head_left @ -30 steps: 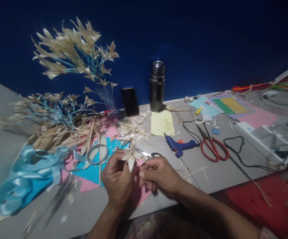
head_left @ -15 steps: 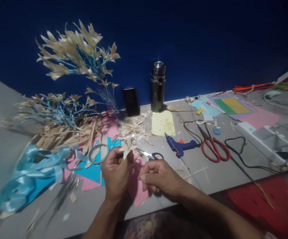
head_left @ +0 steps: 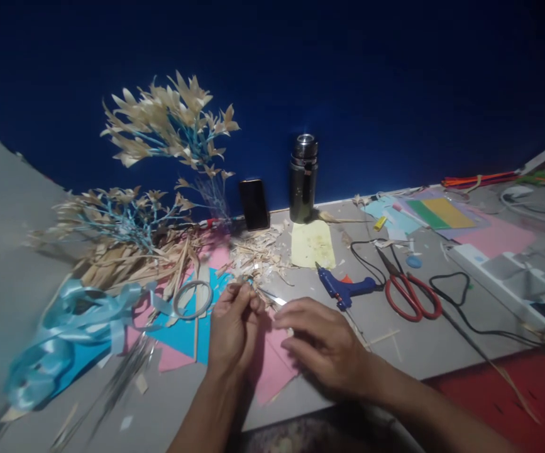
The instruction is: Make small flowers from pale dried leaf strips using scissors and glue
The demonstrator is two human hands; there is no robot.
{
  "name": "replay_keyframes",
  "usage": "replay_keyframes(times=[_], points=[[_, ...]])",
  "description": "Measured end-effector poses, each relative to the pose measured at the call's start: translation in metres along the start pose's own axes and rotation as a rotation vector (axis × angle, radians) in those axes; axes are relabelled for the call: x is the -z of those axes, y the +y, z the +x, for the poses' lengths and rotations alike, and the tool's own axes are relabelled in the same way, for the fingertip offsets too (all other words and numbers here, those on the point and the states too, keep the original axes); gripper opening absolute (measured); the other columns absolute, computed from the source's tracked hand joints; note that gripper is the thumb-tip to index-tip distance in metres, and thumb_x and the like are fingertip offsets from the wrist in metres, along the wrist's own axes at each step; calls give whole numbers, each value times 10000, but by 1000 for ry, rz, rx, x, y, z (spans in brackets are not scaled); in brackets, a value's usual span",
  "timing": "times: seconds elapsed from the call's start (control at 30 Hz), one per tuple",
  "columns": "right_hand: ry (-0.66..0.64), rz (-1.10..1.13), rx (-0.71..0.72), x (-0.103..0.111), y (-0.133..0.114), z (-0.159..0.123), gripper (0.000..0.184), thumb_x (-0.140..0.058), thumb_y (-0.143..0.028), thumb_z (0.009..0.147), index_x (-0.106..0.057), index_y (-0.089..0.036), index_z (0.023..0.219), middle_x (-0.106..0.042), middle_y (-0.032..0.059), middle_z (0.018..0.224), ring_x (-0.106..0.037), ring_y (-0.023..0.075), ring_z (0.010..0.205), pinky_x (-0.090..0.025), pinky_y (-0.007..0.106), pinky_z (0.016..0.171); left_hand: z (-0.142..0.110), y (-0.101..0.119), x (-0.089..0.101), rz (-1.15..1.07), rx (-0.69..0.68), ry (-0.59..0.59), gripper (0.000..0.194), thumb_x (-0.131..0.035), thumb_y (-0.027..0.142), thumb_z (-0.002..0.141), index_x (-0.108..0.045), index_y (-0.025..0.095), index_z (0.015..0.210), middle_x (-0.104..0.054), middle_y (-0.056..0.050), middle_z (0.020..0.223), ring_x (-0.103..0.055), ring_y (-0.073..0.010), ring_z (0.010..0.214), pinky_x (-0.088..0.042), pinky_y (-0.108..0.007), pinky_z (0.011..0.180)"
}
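Observation:
My left hand (head_left: 236,324) is closed in a pinch above the pink paper (head_left: 272,371); what its fingertips hold is hidden. Just right of it, my right hand (head_left: 326,346) has its fingers curved and apart, with a small pale spot between thumb and fingers that I cannot make out. Behind the right fingertips shows the blade of small scissors (head_left: 275,299), their handle covered by the hand. A roll of tape (head_left: 193,299) lies left of my left hand, on blue paper (head_left: 178,333).
Pale flowers on blue stems (head_left: 173,126) stand back left, beside a phone (head_left: 254,204) and a flask (head_left: 303,182). Light-blue ribbon (head_left: 78,321) and wires (head_left: 126,365) lie left. A blue glue gun (head_left: 345,286), red-handled scissors (head_left: 408,296) and a power strip (head_left: 493,277) lie right.
The pale flower seen in my left fingertips is out of sight. My right hand has opened from a pinch and now covers the small scissors' handle. The view has shifted slightly.

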State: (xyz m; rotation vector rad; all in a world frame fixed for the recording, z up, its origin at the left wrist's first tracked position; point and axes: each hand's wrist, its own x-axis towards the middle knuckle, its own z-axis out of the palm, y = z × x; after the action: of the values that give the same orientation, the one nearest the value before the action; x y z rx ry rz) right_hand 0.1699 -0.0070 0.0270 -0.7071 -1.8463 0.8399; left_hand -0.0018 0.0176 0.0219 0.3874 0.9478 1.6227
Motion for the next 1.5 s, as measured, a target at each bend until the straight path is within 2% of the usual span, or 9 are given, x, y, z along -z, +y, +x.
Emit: replay_keyframes(times=[0.1, 0.37, 0.5, 0.67, 0.8, 0.93, 1.07, 1.23, 1.5], points=[[-60, -107, 334, 2, -3, 15, 168, -576, -150, 978, -725, -167, 1055, -755, 133, 1055, -705, 203, 984, -563, 332, 881, -8, -4, -8, -29, 103, -30, 406, -910, 196, 631, -530, 191, 773, -523, 73, 592, -474, -72, 514, -462, -180, 516], [-108, -252, 657, -5, -3, 38, 218, -458, -128, 1020, -674, -109, 1037, -765, 116, 995, -668, 175, 885, -561, 282, 838, -9, -6, -3, -32, 244, -83, 378, -930, 240, 633, -570, 155, 707, -557, 43, 597, -502, -67, 519, -425, -155, 487], [-114, -340, 674, -14, 1, 45, 291, -422, -123, 1024, -672, -124, 876, -758, 85, 908, -627, 180, 791, -545, 293, 781, -9, -8, -3, -44, 347, -51, 422, -969, 274, 571, -579, 147, 674, -557, 47, 575, -501, -63, 505, -411, -151, 475], [-102, -262, 721, -13, -4, 54, 267, -429, -146, 1015, -667, -146, 895, -693, 48, 742, -606, 174, 715, -508, 289, 670, -12, -5, -14, -120, 392, -4, 458, -1009, 238, 448, -610, 155, 659, -582, 48, 577, -519, -76, 504, -424, -174, 473], [65, -11, 444, 0, -10, 56, 172, -505, -86, 959, -652, -151, 1020, -708, 69, 851, -631, 166, 781, -516, 293, 726, -10, -4, -12, -155, 358, -16, 422, -993, 196, 493, -659, 144, 745, -631, 14, 658, -581, -103, 599, -500, -203, 580], [272, 203, -122, 14, 3, 56, 48, -618, -192, 940, -661, -194, 919, -645, 11, 800, -583, 130, 713, -467, 236, 643, -3, -5, -2, -81, 253, -96, 299, -921, 210, 663, -639, 141, 732, -557, 38, 610, -486, -68, 526, -441, -180, 522], [84, 493, -601, 13, 27, 55, 269, -713, -425, 873, -659, -166, 827, -518, -48, 598, -378, 76, 485, -291, 208, 464, 4, -6, 4, -103, 241, -81, 278, -902, 180, 683, -633, 134, 739, -531, 44, 615, -461, -58, 520, -401, -167, 487], [-156, 558, -682, -1, 38, 44, 364, -743, -484, 823, -717, -127, 889, -561, -21, 612, -458, 97, 542, -327, 223, 519, 13, -7, 8, -189, 349, -28, 169, -831, 99, 711, -671, 92, 763, -571, 15, 658, -440, -48, 500, -389, -174, 453], [-210, 487, -744, -3, 38, 40, 343, -702, -457, 822, -702, -117, 867, -551, -22, 602, -435, 97, 547, -300, 228, 523, 18, -8, 12, -293, 449, 21, 66, -648, 60, 864, -667, 87, 807, -549, 13, 658, -410, -47, 474, -384, -178, 439]])
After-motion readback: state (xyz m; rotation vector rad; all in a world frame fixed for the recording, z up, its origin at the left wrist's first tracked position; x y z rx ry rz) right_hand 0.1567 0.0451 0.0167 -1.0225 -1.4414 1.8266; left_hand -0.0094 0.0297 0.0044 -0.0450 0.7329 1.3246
